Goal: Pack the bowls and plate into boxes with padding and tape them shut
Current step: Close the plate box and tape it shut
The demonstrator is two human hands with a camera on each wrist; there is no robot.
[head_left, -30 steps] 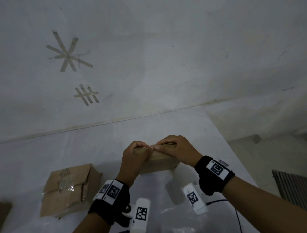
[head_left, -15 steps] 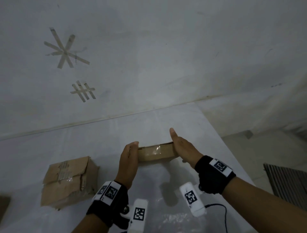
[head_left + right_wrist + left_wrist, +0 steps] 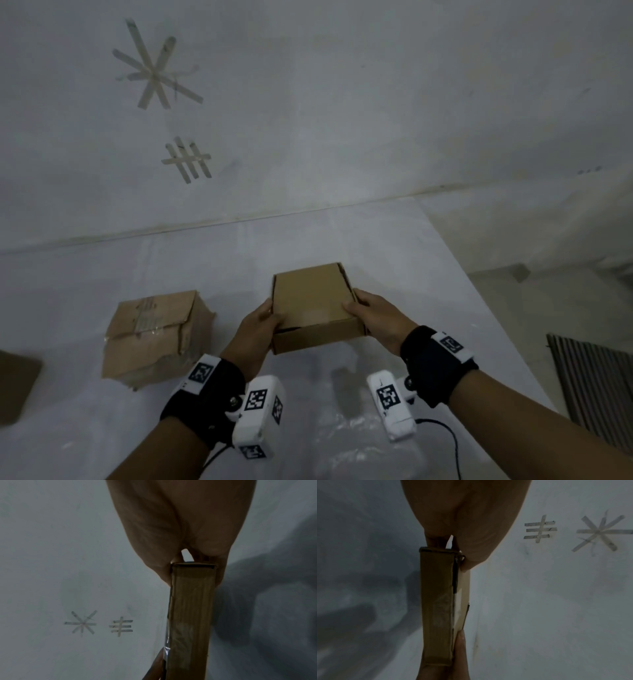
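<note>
A small flat cardboard box [image 3: 311,301] is held above the white table between both hands, its lid down with a thin dark gap at the near left corner. My left hand [image 3: 260,325] grips its left side, thumb on the lid. My right hand [image 3: 371,313] grips the right side the same way. In the left wrist view the box [image 3: 436,601] shows its front wall with clear tape on it. In the right wrist view the box [image 3: 192,615] is seen along its front wall too. No bowls or plate are visible.
A larger, crumpled, taped cardboard box [image 3: 154,335] stands on the table [image 3: 428,291] to the left. A brown flat piece [image 3: 17,383] lies at the far left edge. Clear plastic film [image 3: 342,445] lies near me. The table's right edge drops to the floor.
The box has been turned from standing on edge to lying flat with its lid up. Both hands went from flat against its ends to gripping its sides, nearer me.
</note>
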